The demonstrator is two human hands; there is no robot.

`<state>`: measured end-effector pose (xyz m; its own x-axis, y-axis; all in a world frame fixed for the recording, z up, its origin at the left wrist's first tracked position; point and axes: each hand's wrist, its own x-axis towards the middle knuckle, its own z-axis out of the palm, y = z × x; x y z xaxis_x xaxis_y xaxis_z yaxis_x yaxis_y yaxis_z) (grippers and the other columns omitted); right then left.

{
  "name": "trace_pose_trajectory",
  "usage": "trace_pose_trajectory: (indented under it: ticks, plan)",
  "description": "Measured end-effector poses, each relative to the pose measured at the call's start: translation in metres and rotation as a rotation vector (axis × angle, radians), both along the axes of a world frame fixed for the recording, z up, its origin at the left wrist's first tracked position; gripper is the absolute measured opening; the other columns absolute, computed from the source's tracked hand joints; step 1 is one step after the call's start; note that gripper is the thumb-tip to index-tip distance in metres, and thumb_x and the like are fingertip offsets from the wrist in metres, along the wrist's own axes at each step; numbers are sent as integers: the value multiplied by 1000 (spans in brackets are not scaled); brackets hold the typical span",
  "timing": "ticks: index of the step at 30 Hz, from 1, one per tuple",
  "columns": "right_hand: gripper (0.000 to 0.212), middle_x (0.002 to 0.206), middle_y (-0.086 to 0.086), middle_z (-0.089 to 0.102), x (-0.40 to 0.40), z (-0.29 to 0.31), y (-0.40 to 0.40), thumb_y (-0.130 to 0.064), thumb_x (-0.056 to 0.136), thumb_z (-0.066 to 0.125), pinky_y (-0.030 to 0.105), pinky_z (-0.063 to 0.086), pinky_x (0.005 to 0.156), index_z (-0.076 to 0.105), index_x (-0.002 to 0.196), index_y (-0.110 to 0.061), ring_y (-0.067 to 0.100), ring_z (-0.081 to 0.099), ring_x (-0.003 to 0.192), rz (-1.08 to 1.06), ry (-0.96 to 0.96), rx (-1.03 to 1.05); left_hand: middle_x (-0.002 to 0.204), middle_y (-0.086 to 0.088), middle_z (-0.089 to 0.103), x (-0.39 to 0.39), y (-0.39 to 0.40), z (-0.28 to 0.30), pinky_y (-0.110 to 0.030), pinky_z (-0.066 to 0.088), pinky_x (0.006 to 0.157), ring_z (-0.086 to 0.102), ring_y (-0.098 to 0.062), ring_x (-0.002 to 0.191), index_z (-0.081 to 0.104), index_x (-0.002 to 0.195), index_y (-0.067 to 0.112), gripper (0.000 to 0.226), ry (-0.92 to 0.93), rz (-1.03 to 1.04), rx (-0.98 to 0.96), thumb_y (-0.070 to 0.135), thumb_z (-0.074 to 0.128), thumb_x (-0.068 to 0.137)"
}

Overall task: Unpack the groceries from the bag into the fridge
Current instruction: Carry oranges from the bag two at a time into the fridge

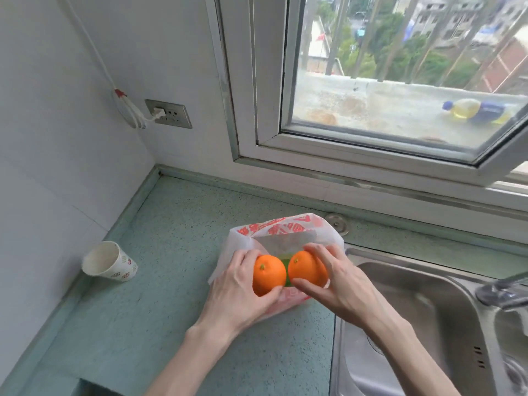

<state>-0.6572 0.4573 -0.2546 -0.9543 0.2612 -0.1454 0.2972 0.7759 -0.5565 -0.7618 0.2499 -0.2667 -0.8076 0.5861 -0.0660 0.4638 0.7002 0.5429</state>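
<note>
- An orange could slip & roll on the counter (160,241) or into the sink (414,304). Round fruit, one per hand.
- The thin bag (285,232) may snag & come up too, tipping the green thing (286,267) left inside.
- L hand (243,292): fingers & thumb curled round the left orange (268,274), snug.
- R hand (340,284): same hold on the right orange (305,268).
- Both oranges sit at the bag's mouth, side by side, almost touching.
- No fridge in view.

We see two orange fruits (288,271) over a white, red-printed bag (281,228) on the speckled green counter (171,238).
</note>
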Motion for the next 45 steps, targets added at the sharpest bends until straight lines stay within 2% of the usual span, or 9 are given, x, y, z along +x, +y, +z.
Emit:
trace_pose_trajectory:
  ticks: [8,15,19,23,26,29,32,39,45]
  plan:
    - [69,125,-17,56,36,38,-35,-74,78,69,29,50,84,39,133,-45,9,62,96,-282,176,-81,118,18,48,-3,-22,31,-32,59,81,61,-7,100,49,125,41,65,-20,-103,205,64,77,72]
    - [72,127,-22,51,81,65,-79,-68,72,81,30,59,83,51,134,-47,3,59,115,-554,392,-134,117,21,54,4,-22,58,-9,48,74,60,-1,95,48,128,39,66,-36,-343,340,66,74,74]
    - [69,125,-18,59,118,76,-107,-58,69,89,33,63,80,55,128,-46,10,69,107,-739,479,-218,118,18,53,20,-15,65,-32,59,78,60,-7,99,47,131,36,65,-43,-513,378,63,72,77]
    - [72,120,-13,65,163,84,-132,-59,69,88,23,60,78,54,130,-45,10,71,100,-936,511,-198,118,20,54,49,-6,76,-18,52,83,57,-2,102,46,130,39,64,-65,-631,444,63,73,76]
    - [69,115,-14,66,209,86,-149,-66,69,81,8,51,72,53,128,-45,4,69,95,-1104,488,-117,119,20,54,83,3,81,-28,57,82,61,-6,104,47,129,39,66,-62,-746,455,64,75,75]
    - [70,112,-16,67,259,88,-170,-74,68,77,7,49,74,53,127,-46,-3,66,93,-1238,452,-40,117,23,52,127,9,89,-12,50,78,61,-2,99,48,129,37,67,-72,-876,459,59,80,75]
    - [73,118,-23,64,312,93,-198,-77,68,76,3,46,78,50,131,-49,-10,62,101,-1332,474,33,115,24,55,179,13,94,-17,51,85,59,3,102,53,126,35,64,-160,-996,484,57,80,73]
    - [74,129,-27,56,437,102,-276,-71,68,79,25,53,92,49,133,-50,-4,59,113,-1566,490,192,119,16,64,322,3,100,-20,54,88,65,0,105,57,124,36,64,-356,-1211,475,49,88,71]
    - [77,126,-25,59,546,110,-342,-66,66,84,9,48,83,49,132,-45,-1,62,109,-1753,538,221,120,21,61,448,-22,111,-32,56,90,63,0,109,55,125,39,64,-390,-1396,469,58,81,69]
